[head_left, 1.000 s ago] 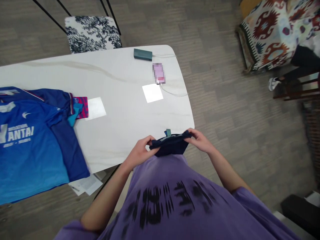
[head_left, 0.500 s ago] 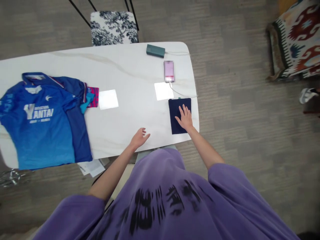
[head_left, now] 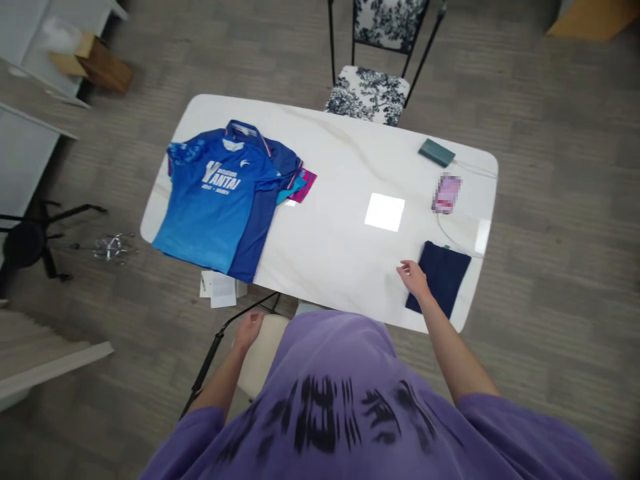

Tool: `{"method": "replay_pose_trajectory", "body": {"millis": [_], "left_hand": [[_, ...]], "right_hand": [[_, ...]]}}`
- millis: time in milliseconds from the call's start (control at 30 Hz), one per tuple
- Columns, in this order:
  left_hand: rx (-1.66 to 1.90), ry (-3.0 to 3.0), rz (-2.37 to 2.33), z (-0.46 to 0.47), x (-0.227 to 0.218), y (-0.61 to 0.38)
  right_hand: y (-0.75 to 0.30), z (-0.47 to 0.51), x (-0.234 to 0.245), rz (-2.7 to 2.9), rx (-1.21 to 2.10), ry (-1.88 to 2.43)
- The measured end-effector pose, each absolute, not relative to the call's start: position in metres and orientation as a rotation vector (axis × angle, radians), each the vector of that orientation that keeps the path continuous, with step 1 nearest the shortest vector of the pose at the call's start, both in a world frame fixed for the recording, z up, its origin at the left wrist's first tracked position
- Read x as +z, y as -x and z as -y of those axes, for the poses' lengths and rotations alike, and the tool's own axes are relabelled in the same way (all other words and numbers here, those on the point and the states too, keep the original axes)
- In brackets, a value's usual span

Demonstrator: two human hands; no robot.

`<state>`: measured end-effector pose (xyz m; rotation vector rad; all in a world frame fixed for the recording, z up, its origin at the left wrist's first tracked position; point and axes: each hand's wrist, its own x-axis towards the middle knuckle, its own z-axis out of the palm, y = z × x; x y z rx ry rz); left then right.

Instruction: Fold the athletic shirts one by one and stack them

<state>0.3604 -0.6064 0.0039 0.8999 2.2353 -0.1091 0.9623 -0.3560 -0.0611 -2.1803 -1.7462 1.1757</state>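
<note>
A folded dark navy garment (head_left: 443,279) lies at the near right corner of the white table (head_left: 340,247). My right hand (head_left: 413,278) hovers at its left edge, fingers loosely curled, holding nothing. My left hand (head_left: 249,329) hangs below the table's near edge, over a pale chair seat (head_left: 263,357), fingers loosely bent and empty. A blue jersey (head_left: 220,190) lies spread on top of other shirts at the table's left end.
A phone (head_left: 447,193) with a cable, a teal power bank (head_left: 437,153) and a bright light patch sit on the right half. A floral chair (head_left: 369,93) stands behind the table. Papers (head_left: 220,289) lie on the floor under the jersey end.
The navy garment, held in both hands a second ago, now lies flat on the table. My right hand has slid off it to the left and my left hand dropped below the table edge. The view pulled back.
</note>
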Motion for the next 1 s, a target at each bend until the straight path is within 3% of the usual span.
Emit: {"method": "replay_pose_trajectory", "body": {"millis": [267,567,800,1000], "left_hand": [[0.088,-1.068,-2.249,0.514,-0.058,-0.160],[0.022,-1.218,-2.258,0.476,-0.073,-0.062],[0.054,-1.276,-2.184,0.476,-0.081,-0.020],[0.082,-1.330,-2.045,0.489,-0.071,-0.008]], "right_hand": [[-0.665,0.268,-0.053,2.039,1.513,1.854],[-0.367,0.062,-0.089,1.753,1.293,1.955],[-0.296,-0.005,-0.104,1.854,0.870,2.194],[-0.303,-0.003,-0.104,1.790,0.925,2.078]]}}
